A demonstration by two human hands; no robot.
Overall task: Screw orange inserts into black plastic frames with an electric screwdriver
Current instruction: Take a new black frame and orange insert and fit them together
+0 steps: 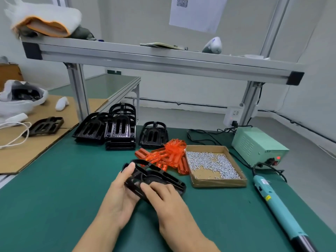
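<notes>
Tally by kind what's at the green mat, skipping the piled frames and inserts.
Held black frame: 1
Electric screwdriver: 1
Cardboard screw tray: 1
Green power box: 1
Total: 4

White walls [145,20] surround a green-topped workbench [54,188] under an aluminium shelf [163,60].
</notes>
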